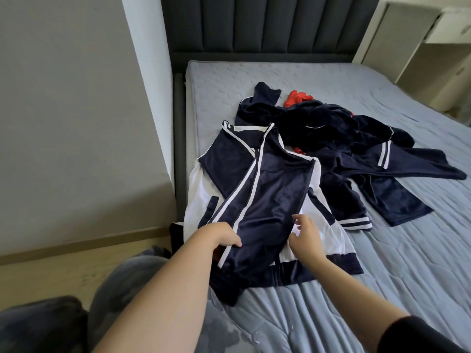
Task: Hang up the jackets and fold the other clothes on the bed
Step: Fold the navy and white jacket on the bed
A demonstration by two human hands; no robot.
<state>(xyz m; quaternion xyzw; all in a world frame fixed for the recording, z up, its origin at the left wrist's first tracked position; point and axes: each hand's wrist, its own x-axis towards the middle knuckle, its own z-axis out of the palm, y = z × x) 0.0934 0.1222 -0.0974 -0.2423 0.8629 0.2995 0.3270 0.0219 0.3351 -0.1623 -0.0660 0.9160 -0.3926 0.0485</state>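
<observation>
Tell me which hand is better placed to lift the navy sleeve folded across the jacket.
Left, probably. The left hand grips the navy sleeve near its lower end, while the right hand is open, fingers loose, over the white panel of the jacket.

Dark padded headboard with vertical channels at top centre, grey wall at left meeting pale wooden floor along a beige skirting board, white shelving unit at upper right.
</observation>
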